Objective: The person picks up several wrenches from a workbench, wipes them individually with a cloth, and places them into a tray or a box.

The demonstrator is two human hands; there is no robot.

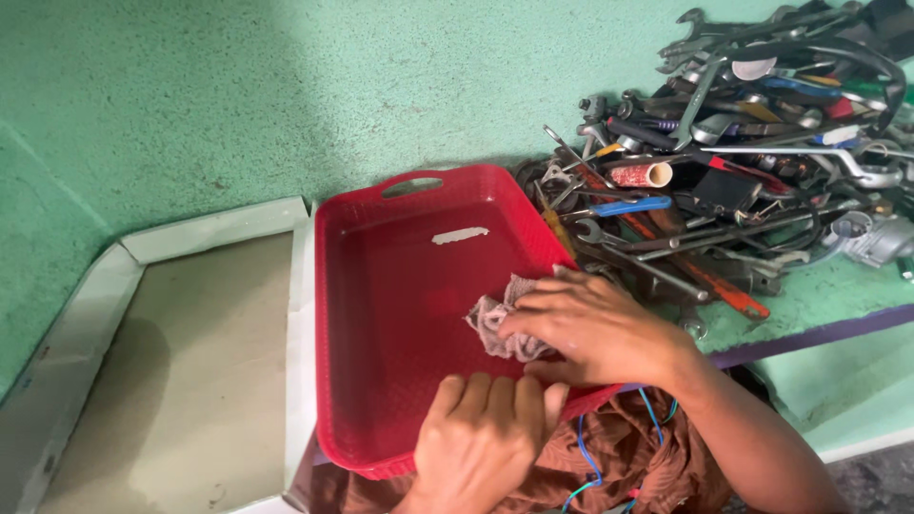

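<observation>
Head camera: right hand (586,328) presses a crumpled rag (495,324) onto the red tray's (381,286) floor; left hand (481,433) clamps its near rim.

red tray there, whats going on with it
A person presses a cloth against the inside of the red tray with the right hand. The left hand grips the tray's near rim. The tray is empty apart from the cloth. A pile of tools lies just to its right.
</observation>
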